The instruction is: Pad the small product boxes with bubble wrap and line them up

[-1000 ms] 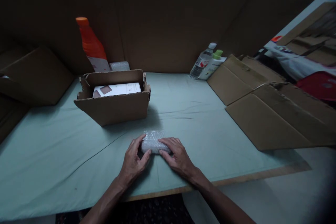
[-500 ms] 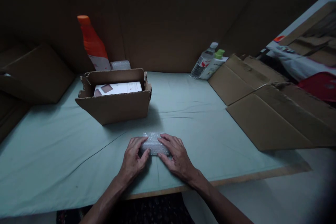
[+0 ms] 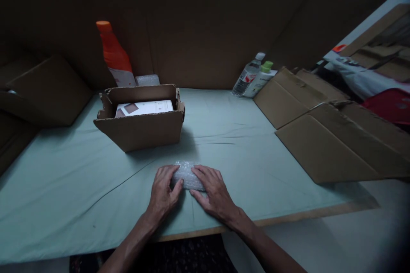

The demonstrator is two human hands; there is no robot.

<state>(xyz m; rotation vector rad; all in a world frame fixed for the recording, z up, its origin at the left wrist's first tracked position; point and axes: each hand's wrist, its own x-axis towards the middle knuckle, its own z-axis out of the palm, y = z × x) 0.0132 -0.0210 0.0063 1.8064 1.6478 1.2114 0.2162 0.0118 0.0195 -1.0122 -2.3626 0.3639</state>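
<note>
A small bubble-wrapped packet [image 3: 187,175] lies on the pale green cloth near the table's front edge. My left hand [image 3: 165,187] grips its left end, fingers over the top and thumb at the near side. At the right end, my right hand [image 3: 213,190] holds it in much the same way, its thumb along the near edge. What is inside the wrap cannot be made out. Beyond my hands, to the left, stands an open cardboard box [image 3: 153,130] with a white printed box [image 3: 150,107] inside.
An orange bottle [image 3: 117,57] and another bubble-wrapped piece [image 3: 147,79] stand behind the box. A clear bottle [image 3: 248,76] and a white bottle with a green cap [image 3: 261,80] lean at the back right. Cardboard boxes flank the cloth, left [image 3: 48,94] and right [image 3: 326,140].
My right thumb has shifted slightly left along the packet's near edge. Both hands stay on the packet, and the other things keep their places.
</note>
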